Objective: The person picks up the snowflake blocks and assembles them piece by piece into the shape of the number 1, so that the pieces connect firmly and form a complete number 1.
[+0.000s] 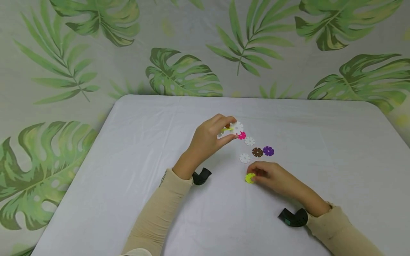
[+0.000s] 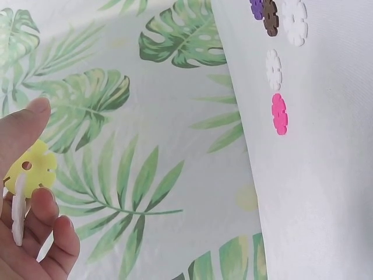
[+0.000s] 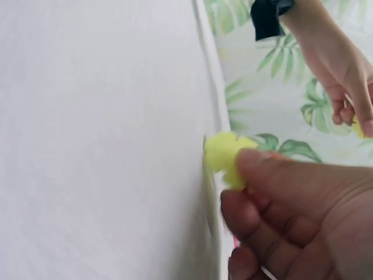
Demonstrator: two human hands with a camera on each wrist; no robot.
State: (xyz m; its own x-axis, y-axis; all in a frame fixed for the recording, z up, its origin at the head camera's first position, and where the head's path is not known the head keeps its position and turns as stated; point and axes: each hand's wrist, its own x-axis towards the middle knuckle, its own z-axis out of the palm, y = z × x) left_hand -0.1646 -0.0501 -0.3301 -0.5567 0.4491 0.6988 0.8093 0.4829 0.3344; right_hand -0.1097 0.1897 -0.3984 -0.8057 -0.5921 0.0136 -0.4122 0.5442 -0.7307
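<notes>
My left hand (image 1: 208, 137) holds a white notched disc (image 1: 238, 128) fitted across a yellow disc (image 2: 44, 162), raised over the back half of the table. Its palm partly hides these pieces in the left wrist view. My right hand (image 1: 273, 176) pinches another yellow notched disc (image 3: 220, 153) between thumb and fingers, lower and nearer the front. Beyond the right hand lie loose discs: a brown one (image 1: 257, 152), a purple one (image 1: 268, 151), a white one (image 1: 245, 158), a second white one (image 1: 250, 141) and a pink one (image 1: 242, 135).
A white cloth covers the table (image 1: 112, 170). Its back edge meets a leaf-printed backdrop (image 1: 182, 73). Black devices sit at the left wrist (image 1: 201, 176) and the right wrist (image 1: 293, 217), beside beige sleeves.
</notes>
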